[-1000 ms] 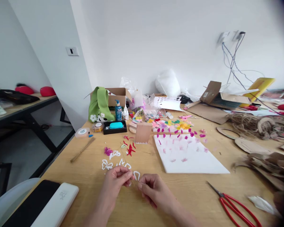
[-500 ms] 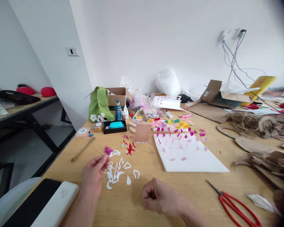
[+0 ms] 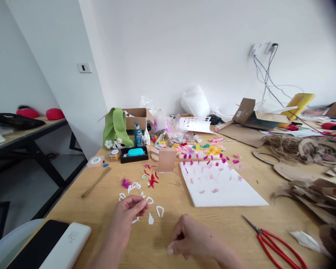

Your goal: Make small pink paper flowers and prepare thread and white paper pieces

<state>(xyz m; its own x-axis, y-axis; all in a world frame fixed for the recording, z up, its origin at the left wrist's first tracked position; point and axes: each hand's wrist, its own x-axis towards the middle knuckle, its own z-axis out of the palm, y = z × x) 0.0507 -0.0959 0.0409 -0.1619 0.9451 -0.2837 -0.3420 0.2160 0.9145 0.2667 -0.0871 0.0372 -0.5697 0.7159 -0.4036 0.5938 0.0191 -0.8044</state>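
Note:
My left hand (image 3: pixel 130 213) is over the white cut-out pieces (image 3: pixel 160 211), covering many of them. Its thumb and fingers are pinched together, and whatever is between the fingertips is too small to make out. To the right, just above the bare wood, my right hand (image 3: pixel 194 237) is curled with the thumb bent in; its palm side is hidden. Beyond the left hand lie a purple flower-like piece (image 3: pixel 126 182) and red pointed pieces (image 3: pixel 152 181). A small brown board (image 3: pixel 167 160) stands upright behind them.
A white foam sheet (image 3: pixel 221 194) bears small pink and purple pieces. Red-handled scissors (image 3: pixel 271 239) lie at the right front, and a white power bank (image 3: pixel 68 244) at the left front. A thin stick (image 3: pixel 96 182), soap-like blue block (image 3: pixel 136 152) and cardboard (image 3: pixel 245 133) lie around.
My left hand has moved right and slightly towards me, over the white pieces. The right hand has turned a little, its thumb now showing lower. The view has shifted slightly.

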